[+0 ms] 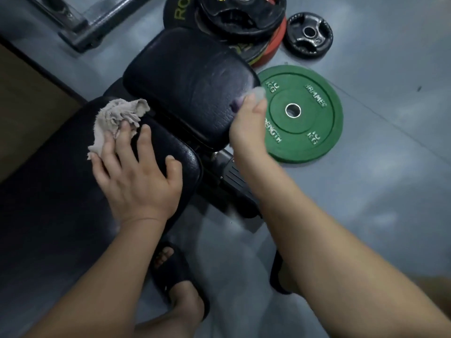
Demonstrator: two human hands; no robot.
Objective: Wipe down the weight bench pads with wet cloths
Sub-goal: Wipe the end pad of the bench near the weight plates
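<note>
A black bench has two pads: a long back pad [48, 191] at the lower left and a shorter seat pad [185, 86] in the middle. My left hand [136, 176] lies flat on the long pad's end, fingers spread, pressing a crumpled beige cloth [114, 118] under the outer fingers. My right hand [249, 125] is at the seat pad's right edge, closed around a pale cloth [258, 92] that is blurred and mostly hidden by the fingers. A damp sheen shows on the seat pad near that hand.
A green 10 kg plate [314, 113] lies on the grey floor just right of the seat pad. Stacked black and red plates [241, 18] and a small black plate [308, 34] sit beyond it. A metal rack base [80, 28] stands top left. My sandalled feet [180, 284] are below.
</note>
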